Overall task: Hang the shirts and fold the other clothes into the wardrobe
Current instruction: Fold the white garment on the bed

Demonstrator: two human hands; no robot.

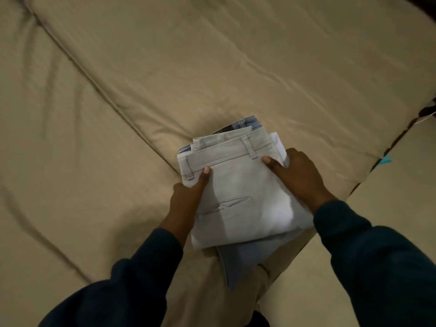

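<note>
Between my two hands sits the stack of folded clothes [238, 192], resting on the tan bed cover [118, 114]. My left hand [188, 197] grips its left edge, thumb laid on top near the waistband and the fingers tucked out of sight under or along the side. My right hand [302, 175] clasps the right edge the same way, thumb pointing inward across the top, fingers curled over the far corner. Neither hand is spread flat; both are closed around the pile.

On top is a pair of pale grey trousers [236, 185], waistband away from me. Under it, a strip of light blue denim [250, 121] pokes out beyond my fingertips, and a greyish-blue flap [233, 263] hangs loose toward my wrists, off the near side of the stack.

My worry is that loose flap. If I lift from the two sides only, nothing supports the near end, so I judge the lower garment could slide out or unfold as the pile comes up. The layers are also not squared to each other, so a squeeze from the sides might buckle the top trousers rather than hold everything. Blur makes it hard to tell how many pieces are stacked. I cannot see the wardrobe from here, so the carry is blind.
</note>
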